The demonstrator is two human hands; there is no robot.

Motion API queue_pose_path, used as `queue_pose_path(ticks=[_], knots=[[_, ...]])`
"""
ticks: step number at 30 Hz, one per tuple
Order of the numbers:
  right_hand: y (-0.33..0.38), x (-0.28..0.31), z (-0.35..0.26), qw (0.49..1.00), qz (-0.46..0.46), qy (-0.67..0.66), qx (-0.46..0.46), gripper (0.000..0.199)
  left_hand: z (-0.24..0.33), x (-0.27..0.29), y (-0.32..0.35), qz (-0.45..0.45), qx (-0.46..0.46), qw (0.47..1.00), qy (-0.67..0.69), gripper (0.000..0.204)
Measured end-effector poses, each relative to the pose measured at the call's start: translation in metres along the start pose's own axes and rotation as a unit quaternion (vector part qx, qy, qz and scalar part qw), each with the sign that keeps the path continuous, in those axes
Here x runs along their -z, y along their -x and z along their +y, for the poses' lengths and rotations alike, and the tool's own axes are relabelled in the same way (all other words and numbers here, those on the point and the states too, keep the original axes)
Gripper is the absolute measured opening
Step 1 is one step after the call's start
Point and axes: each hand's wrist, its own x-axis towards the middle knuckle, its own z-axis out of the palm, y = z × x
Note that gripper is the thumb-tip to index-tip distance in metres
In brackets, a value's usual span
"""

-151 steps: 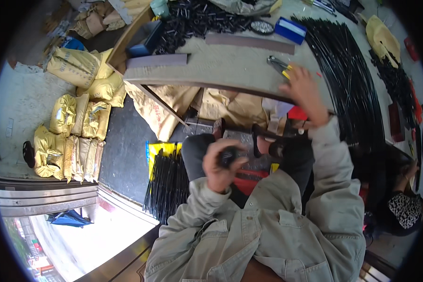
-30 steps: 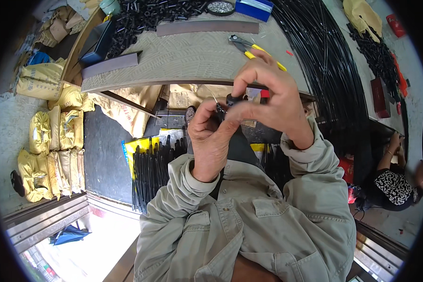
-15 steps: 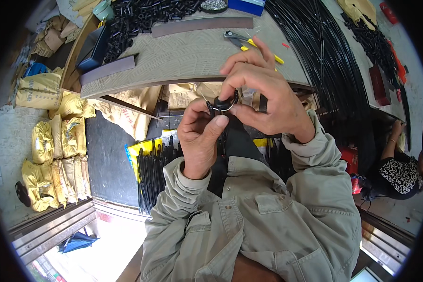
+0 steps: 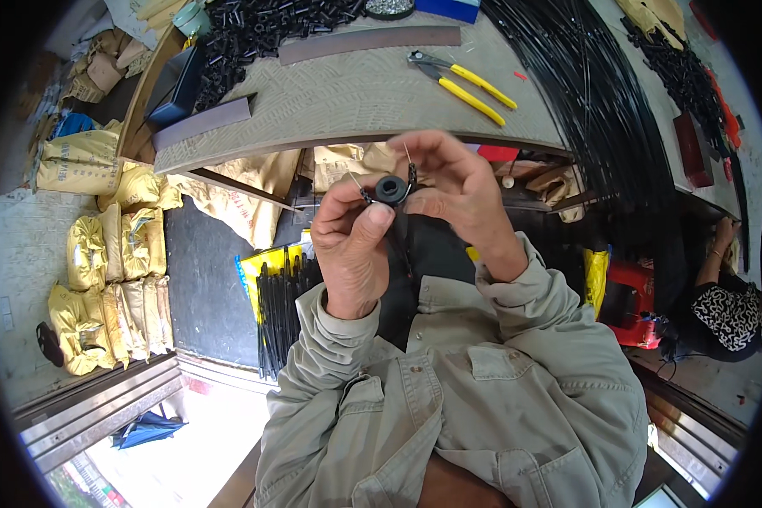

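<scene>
While pinching one side of a dark-sleeved wire (image 4: 412,174) between thumb and fingers of the left hand (image 4: 351,251), is gripping its other side with the right hand (image 4: 470,203). Is holding a round, black, holed part (image 4: 391,190) between both hands, over the lap and just before the near edge of the counter (image 4: 339,110). Is facing open yellow-handled pliers (image 4: 466,87) across that edge, near a long flat strip (image 4: 368,43), with long black rods (image 4: 597,110) lying farther right.
</scene>
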Motion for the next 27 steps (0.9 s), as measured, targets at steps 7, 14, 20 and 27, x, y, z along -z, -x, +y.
queue_pose_path(ticks=[7,14,20,27], knots=[[0.011,0.006,0.010,0.974,-0.109,-0.139,-0.142,0.023,0.006,0.011,0.012,0.002,-0.019,0.999,-0.038,0.024],[0.019,-0.020,-0.008,0.983,-0.110,0.082,-0.124,0.023,0.015,0.020,0.020,0.011,-0.025,0.997,-0.073,0.026],[0.019,-0.021,0.011,0.975,-0.194,0.098,-0.052,0.023,0.031,0.031,0.031,-0.047,0.014,0.995,-0.082,0.025],[0.020,-0.023,0.005,0.958,-0.242,-0.068,-0.134,0.026,0.037,0.053,0.029,-0.197,0.074,0.977,-0.037,0.028]])
